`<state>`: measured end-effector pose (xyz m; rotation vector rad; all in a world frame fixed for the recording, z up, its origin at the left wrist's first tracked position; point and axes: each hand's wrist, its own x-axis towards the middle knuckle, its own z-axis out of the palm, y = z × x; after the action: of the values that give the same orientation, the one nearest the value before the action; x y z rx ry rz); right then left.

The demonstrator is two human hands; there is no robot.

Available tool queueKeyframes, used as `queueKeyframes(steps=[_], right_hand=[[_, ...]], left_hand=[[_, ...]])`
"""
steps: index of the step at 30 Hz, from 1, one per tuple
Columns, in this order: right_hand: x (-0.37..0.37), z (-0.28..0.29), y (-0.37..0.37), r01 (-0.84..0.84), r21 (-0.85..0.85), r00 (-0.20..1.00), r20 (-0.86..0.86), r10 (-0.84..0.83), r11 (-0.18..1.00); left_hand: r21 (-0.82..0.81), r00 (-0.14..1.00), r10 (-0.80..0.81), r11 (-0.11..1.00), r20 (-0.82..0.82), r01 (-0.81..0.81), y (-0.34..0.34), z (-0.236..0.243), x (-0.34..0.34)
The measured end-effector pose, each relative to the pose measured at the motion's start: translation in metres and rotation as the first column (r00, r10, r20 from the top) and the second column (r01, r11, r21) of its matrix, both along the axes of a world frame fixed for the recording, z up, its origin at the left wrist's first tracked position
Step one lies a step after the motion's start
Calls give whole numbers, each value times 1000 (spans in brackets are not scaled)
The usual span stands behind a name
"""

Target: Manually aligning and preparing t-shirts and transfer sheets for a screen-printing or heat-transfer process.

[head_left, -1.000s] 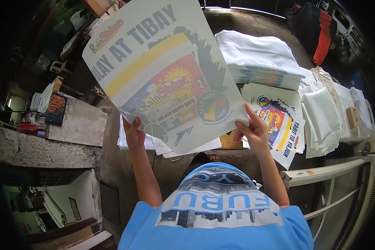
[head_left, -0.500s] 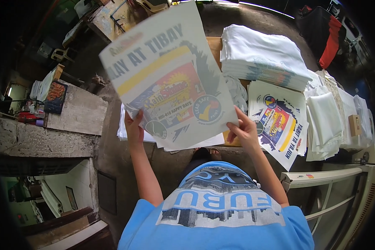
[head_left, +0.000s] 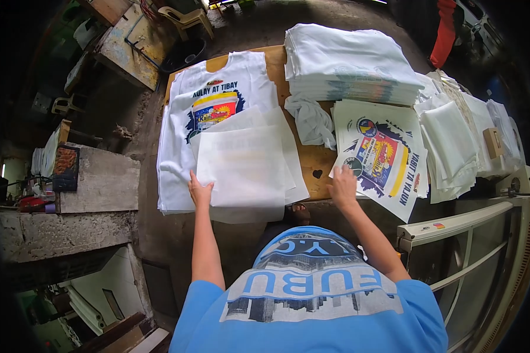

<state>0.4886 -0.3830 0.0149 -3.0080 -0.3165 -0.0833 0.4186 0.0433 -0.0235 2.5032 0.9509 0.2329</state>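
A pale, mostly blank-looking paper sheet (head_left: 239, 167) lies over the lower front of a white sleeveless shirt (head_left: 179, 126), which has a colourful paint-bucket print on its chest. My left hand (head_left: 201, 189) pinches the sheet's left edge near the bottom. Other pale sheets (head_left: 288, 150) fan out from under it to the right. My right hand (head_left: 343, 186) is at the left edge of a pile of printed sheets (head_left: 388, 162), fingers apart and slightly bent over the paper, apparently holding nothing. The top sheet there carries a bucket design, turned sideways.
A tall stack of folded white cloth (head_left: 347, 59) stands at the back of the wooden table (head_left: 321, 159). Beside the printed sheets lies a crumpled white cloth (head_left: 312, 120). More white fabric (head_left: 450, 141) and a small brown box (head_left: 493, 143) are at the right, above a white-framed cabinet (head_left: 453, 220).
The printed sheet that both hands held up has come down onto the shirt, its print no longer facing up. My right hand has let go and moved to the printed pile.
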Motion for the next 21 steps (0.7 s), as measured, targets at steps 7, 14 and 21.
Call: queueKeyframes(steps=[7,14,21], right_hand=[[8,-21,-14,18,-63,1000,-3,-18,998],[30,7,-25,39,31,999,-2,-39,999],[46,118,20,238,935,971,-228,-69,265]], left_hand=[[103,982,117,986,145,-133,20,-14,15],[223,938,346,917,-35,-330,5,-11,36],[-971,776,-611,49,157,235,-179,63,34]])
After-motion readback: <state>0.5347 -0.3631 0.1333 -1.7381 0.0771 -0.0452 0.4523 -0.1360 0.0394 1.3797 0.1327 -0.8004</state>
